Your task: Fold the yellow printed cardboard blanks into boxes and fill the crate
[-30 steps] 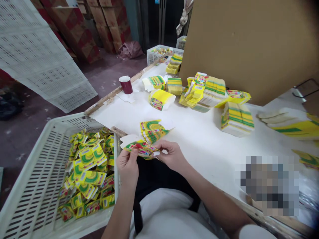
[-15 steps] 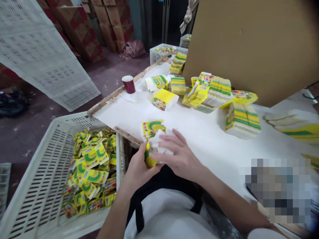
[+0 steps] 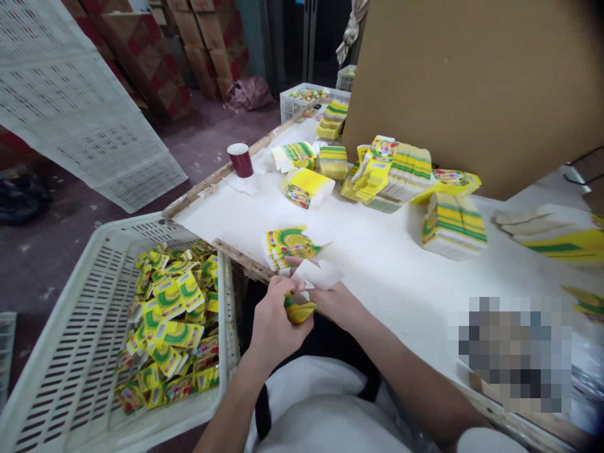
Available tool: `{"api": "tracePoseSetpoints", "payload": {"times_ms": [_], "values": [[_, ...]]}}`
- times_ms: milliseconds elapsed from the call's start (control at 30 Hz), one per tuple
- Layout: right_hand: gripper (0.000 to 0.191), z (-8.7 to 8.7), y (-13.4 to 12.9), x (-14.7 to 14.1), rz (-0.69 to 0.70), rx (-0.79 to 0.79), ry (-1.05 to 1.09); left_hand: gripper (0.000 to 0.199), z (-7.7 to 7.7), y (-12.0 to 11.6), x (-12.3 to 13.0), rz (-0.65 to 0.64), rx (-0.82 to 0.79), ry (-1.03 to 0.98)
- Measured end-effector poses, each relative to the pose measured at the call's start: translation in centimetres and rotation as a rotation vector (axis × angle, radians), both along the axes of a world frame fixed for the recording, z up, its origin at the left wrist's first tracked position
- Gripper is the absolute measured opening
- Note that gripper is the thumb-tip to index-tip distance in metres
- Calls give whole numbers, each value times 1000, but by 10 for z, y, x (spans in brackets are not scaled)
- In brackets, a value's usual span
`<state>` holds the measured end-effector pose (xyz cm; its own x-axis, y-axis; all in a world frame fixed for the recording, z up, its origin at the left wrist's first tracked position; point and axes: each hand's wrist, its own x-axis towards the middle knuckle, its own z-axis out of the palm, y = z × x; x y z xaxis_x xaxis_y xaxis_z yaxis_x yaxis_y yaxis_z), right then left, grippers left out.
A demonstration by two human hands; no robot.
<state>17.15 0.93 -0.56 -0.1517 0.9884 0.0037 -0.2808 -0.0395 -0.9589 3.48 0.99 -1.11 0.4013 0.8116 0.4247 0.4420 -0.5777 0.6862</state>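
At the table's near edge, my left hand point(image 3: 279, 318) is closed around a curled yellow-and-green printed carton piece point(image 3: 300, 311). My right hand point(image 3: 340, 304) holds a small carton blank point(image 3: 319, 274), its plain white side up; most of the right fingers are hidden beneath it. The two hands meet, and I cannot tell whether the yellow and white parts are one piece. Just beyond them, a small fanned pile of yellow printed carton blanks point(image 3: 289, 244) lies on the white tabletop point(image 3: 372, 277).
A white plastic crate point(image 3: 61, 371) with many small yellow cartons point(image 3: 177, 327) stands left of the table. Farther back are bundles of flat cartons point(image 3: 401, 167), a dark red cup point(image 3: 240, 160) and an upright cardboard sheet point(image 3: 453, 94). A pixelated patch covers the right side.
My right hand has swung from above the white piece to beneath it. My left hand has turned over, its fingers now reaching toward the white piece. The view has shifted slightly.
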Motion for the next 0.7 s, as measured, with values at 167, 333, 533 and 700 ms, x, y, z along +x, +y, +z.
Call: {"api": "tracePoseSetpoints", "payload": {"times_ms": [167, 333, 533, 700], "values": [[67, 7, -13, 5, 100, 367, -405, 58, -6, 4, -6, 19, -165, 30], [57, 5, -16, 6, 35, 545, -683, 64, -13, 9, -2, 70, 34, -47], [62, -4, -7, 16, -91, 514, -738, 56, -11, 10, -7, 162, -56, 153], [58, -3, -7, 23, 84, 516, -924, 54, -7, 14, -19, 169, -34, 266]]}}
